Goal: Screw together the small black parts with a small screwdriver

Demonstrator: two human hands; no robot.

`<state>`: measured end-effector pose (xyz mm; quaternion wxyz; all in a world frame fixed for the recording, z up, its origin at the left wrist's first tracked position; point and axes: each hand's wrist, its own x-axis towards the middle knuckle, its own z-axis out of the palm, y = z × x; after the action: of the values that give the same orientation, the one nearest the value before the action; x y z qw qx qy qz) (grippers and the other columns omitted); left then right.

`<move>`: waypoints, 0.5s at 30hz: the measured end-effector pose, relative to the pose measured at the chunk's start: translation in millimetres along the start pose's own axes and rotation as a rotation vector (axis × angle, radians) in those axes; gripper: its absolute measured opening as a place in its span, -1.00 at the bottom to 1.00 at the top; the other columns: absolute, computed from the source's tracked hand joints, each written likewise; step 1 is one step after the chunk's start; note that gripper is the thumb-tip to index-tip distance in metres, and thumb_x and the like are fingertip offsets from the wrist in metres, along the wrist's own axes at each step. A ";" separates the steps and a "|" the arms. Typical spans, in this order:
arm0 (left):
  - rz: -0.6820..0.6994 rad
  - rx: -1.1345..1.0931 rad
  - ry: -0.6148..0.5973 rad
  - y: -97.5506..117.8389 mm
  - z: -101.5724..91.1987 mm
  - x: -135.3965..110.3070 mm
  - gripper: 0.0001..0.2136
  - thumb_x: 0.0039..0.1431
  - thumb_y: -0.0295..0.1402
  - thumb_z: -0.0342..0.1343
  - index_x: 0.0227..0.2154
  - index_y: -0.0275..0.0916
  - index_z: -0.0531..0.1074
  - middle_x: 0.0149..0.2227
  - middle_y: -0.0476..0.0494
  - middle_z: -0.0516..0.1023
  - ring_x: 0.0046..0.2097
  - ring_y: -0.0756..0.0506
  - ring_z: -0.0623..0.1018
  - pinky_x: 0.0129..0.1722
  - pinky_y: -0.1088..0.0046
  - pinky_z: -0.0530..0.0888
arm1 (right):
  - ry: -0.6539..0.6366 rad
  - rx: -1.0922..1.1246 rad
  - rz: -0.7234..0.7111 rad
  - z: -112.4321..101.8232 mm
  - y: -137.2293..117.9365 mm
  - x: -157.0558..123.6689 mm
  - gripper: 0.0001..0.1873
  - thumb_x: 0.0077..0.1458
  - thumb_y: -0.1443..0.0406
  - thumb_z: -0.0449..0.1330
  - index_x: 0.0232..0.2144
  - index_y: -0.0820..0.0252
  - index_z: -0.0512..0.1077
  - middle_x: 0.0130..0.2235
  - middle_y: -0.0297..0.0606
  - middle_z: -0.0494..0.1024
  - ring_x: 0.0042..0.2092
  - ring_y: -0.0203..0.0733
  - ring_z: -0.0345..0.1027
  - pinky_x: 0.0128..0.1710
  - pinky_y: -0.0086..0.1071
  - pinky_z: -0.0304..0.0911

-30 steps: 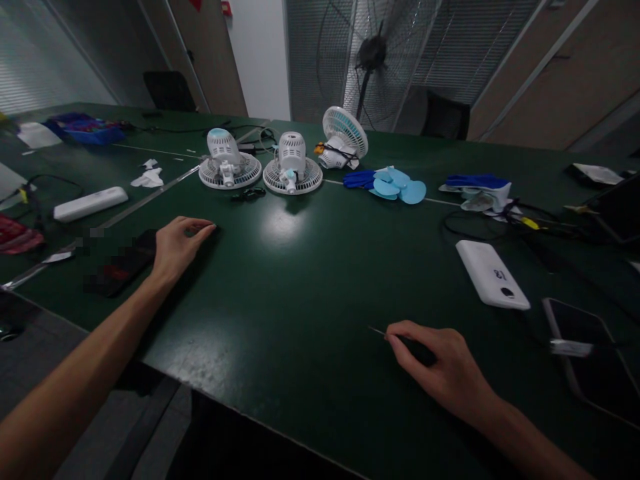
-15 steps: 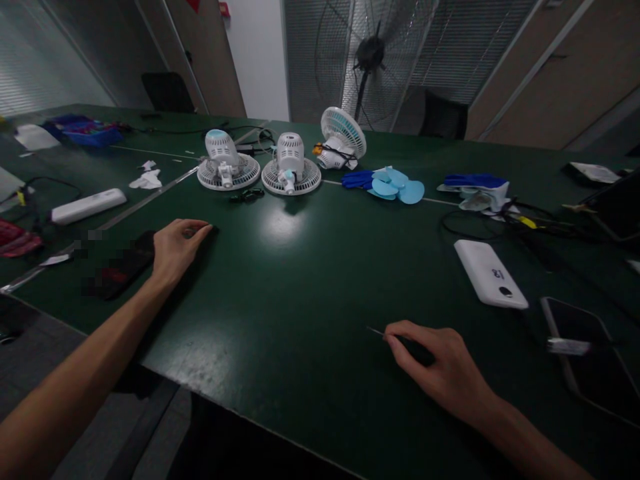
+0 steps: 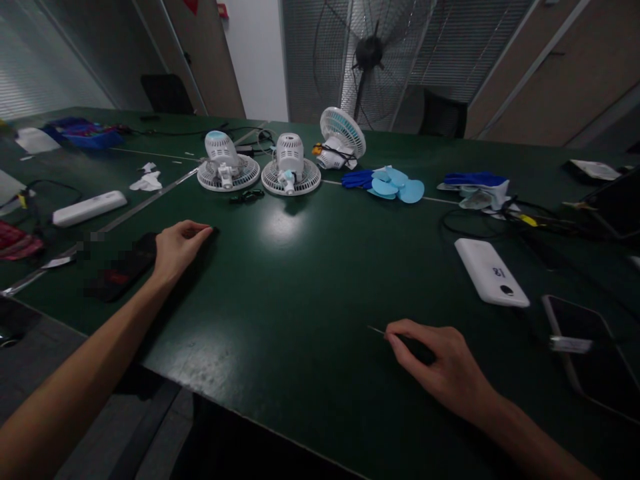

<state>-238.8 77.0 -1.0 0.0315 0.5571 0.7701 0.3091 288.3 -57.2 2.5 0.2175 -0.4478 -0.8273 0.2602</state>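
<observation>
My left hand (image 3: 181,248) rests on the green table, thumb and fingers pinched at a small dark object (image 3: 215,231) too unclear to name. Beside that wrist lies a dark phone-like slab (image 3: 127,270), partly blurred out. Low on the right, my right hand (image 3: 440,363) is closed in a pinch on a thin metal pin-like piece (image 3: 376,329), whose tip points left; the rest of it is hidden by the fingers. A white power bank (image 3: 490,272) lies to the right of this hand, with a phone (image 3: 595,353) farther right.
Two small white fans (image 3: 227,167) lie face down at the back, and another fan (image 3: 343,137) leans there. Light-blue fan blades (image 3: 397,185) and blue gloves (image 3: 475,181) lie to the right. A white bar-shaped device (image 3: 90,208) is at left. Cables run along the right side.
</observation>
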 end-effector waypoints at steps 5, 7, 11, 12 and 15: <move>-0.046 -0.071 -0.036 -4.5 1.5 3.2 -0.63 0.13 -0.05 0.24 -0.13 -0.19 0.65 -0.25 -0.08 0.67 -0.23 -0.12 0.59 -0.21 0.44 0.41 | 0.012 -0.009 -0.008 0.4 -1.4 0.9 -0.79 0.39 0.21 0.10 -0.09 0.05 0.52 -0.23 -0.35 0.66 -0.29 -0.23 0.58 -0.34 -0.42 0.42; -0.049 -0.078 -0.037 -5.2 1.2 4.5 -0.63 0.13 -0.05 0.25 -0.13 -0.18 0.65 -0.24 -0.08 0.68 -0.22 -0.12 0.60 -0.22 0.44 0.40 | 0.021 -0.012 -0.014 -0.1 -2.1 0.9 -0.80 0.38 0.22 0.11 -0.09 0.04 0.52 -0.22 -0.35 0.67 -0.29 -0.23 0.58 -0.34 -0.42 0.42; -0.067 -0.074 -0.054 -4.2 -1.4 5.8 -0.62 0.10 -0.03 0.27 -0.14 -0.18 0.66 -0.24 -0.08 0.68 -0.21 -0.13 0.60 -0.22 0.42 0.40 | 0.019 0.003 -0.009 -1.3 -2.7 0.7 -0.81 0.38 0.22 0.11 -0.10 0.05 0.52 -0.22 -0.36 0.66 -0.29 -0.24 0.58 -0.33 -0.42 0.43; -0.075 -0.076 -0.060 -4.3 -2.0 6.1 -0.61 0.09 -0.03 0.28 -0.14 -0.18 0.66 -0.24 -0.09 0.68 -0.20 -0.14 0.61 -0.22 0.42 0.39 | 0.012 0.011 -0.004 -1.6 -2.8 0.7 -0.81 0.39 0.21 0.11 -0.10 0.05 0.51 -0.23 -0.36 0.66 -0.30 -0.25 0.57 -0.32 -0.42 0.43; -0.090 -0.092 -0.083 -7.2 -2.3 8.2 -0.59 0.08 -0.01 0.28 -0.12 -0.19 0.65 -0.23 -0.10 0.68 -0.19 -0.15 0.60 -0.22 0.41 0.39 | 0.000 0.023 0.001 -2.0 -3.1 0.4 -0.80 0.40 0.22 0.10 -0.09 0.05 0.51 -0.23 -0.35 0.65 -0.30 -0.26 0.56 -0.30 -0.42 0.44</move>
<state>-248.9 81.8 -0.4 0.1032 0.5321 0.7774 0.3192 287.3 -57.9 6.0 0.2225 -0.4456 -0.8241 0.2698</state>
